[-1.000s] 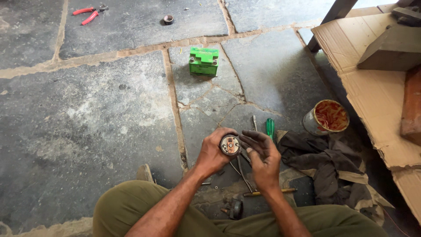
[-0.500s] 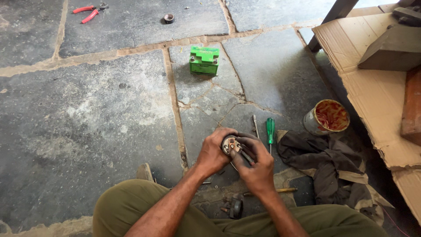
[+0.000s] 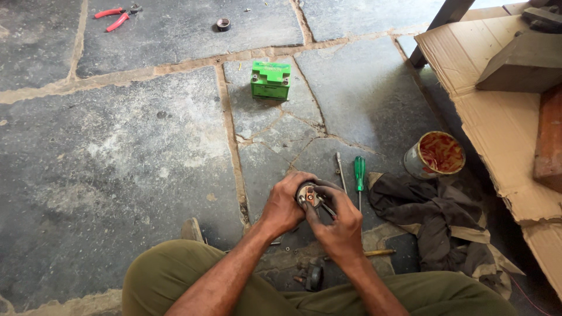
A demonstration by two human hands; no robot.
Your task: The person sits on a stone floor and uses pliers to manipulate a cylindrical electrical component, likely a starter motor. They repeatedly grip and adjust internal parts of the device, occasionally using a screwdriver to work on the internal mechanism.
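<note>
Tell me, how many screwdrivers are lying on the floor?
2: a green-handled screwdriver just right of the hands, and a plain metal one beside it on its left. More may be hidden under the dark cloth.

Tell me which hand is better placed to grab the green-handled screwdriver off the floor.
Right, likely. The green-handled screwdriver lies just beyond the right hand, on its side of the body. The left hand cups the round metal part and sits farther away, so letting go would leave the part poorly supported.
</note>
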